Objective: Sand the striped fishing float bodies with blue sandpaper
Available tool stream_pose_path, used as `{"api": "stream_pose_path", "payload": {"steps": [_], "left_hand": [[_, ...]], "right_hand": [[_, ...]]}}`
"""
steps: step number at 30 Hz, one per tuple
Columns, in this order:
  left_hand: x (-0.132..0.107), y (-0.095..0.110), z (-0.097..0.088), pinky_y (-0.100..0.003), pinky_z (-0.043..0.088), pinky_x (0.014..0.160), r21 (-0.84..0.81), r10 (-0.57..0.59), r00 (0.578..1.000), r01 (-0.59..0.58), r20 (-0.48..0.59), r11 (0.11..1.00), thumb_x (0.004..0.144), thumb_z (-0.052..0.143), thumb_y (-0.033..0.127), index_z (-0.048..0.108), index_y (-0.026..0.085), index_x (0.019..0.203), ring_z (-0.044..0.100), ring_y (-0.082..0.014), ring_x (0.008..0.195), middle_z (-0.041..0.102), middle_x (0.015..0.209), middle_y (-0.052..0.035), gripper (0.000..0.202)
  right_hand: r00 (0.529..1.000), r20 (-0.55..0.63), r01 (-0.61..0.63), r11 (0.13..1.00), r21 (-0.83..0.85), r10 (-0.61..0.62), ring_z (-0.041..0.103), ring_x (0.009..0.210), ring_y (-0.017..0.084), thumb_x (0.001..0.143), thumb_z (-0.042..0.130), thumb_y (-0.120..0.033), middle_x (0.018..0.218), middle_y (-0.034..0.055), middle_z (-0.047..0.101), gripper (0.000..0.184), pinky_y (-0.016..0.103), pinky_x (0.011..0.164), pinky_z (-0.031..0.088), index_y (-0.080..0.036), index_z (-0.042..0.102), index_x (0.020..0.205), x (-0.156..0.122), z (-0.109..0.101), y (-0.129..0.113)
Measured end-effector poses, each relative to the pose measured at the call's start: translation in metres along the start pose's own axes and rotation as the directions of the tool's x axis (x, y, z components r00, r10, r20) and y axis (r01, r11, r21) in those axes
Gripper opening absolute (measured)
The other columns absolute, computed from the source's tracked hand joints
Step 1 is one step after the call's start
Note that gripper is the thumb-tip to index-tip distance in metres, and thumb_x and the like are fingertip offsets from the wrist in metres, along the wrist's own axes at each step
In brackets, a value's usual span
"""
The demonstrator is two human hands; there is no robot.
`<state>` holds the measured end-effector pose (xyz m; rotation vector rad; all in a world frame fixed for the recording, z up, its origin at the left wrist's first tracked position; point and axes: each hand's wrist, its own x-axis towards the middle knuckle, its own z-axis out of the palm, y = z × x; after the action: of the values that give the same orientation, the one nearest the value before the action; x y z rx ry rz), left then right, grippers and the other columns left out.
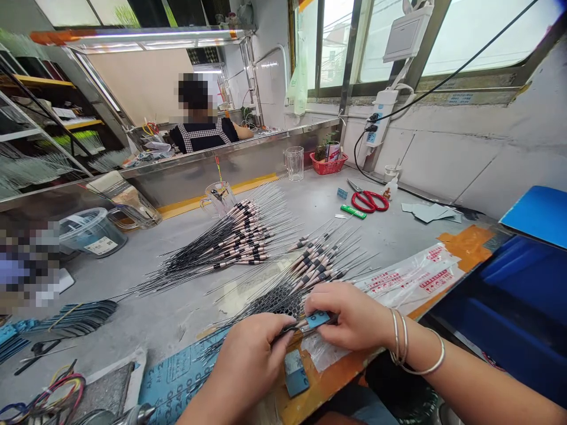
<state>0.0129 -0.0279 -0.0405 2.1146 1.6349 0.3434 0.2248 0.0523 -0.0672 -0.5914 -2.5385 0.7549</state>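
My right hand [354,316] pinches a small folded piece of blue sandpaper [318,319] around a slim fishing float [303,324]. My left hand [250,351] grips the same float by its dark end, thumb and fingers pressed together. The float's far tip is hidden by my right hand. Just behind my hands lies a pile of pale floats with dark bands [314,257], and a larger pile [243,233] rests farther left. A second blue sandpaper piece [296,375] sits at the table edge below my hands. Left of it is a printed blue sandpaper sheet [172,372], partly behind my left arm.
Red-handled scissors [370,200], a green packet [353,212] and grey scraps [432,211] lie at the back right. A printed plastic bag [411,274] runs along the front edge. A clear tub [95,236] stands left. A person [201,127] sits beyond the metal partition.
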Motion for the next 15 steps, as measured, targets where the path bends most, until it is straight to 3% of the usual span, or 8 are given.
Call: {"api": "stream_pose_path", "payload": {"steps": [7, 15], "left_hand": [[0.005, 0.005, 0.000, -0.039, 0.053, 0.079, 0.008, -0.001, 1.000, 0.001, 0.020, 1.000, 0.088, 0.050, 0.022, 0.069, 0.028, 0.105, 0.068, -0.0234, 0.089, 0.074, 0.097, -0.0008, 0.026], [0.008, 0.010, -0.001, -0.035, 0.052, 0.077, 0.012, -0.004, 0.999, 0.003, 0.038, 1.000, 0.089, 0.051, 0.023, 0.069, 0.030, 0.104, 0.068, -0.0219, 0.088, 0.074, 0.095, 0.0001, 0.024]], "right_hand": [[1.000, -0.005, 0.008, 0.999, 0.038, -0.008, 0.048, 0.073, 0.015, 0.071, 0.051, -0.009, 0.077, -0.0001, 0.057, 0.020, 0.025, 0.067, 0.037, -0.019, 0.059, 0.086, -0.005, -0.004, 0.004], [1.000, -0.012, 0.007, 0.998, 0.063, -0.006, 0.052, 0.073, 0.015, 0.075, 0.054, -0.011, 0.079, 0.0004, 0.062, 0.019, 0.025, 0.069, 0.039, -0.019, 0.061, 0.090, -0.011, -0.007, 0.010]]}}
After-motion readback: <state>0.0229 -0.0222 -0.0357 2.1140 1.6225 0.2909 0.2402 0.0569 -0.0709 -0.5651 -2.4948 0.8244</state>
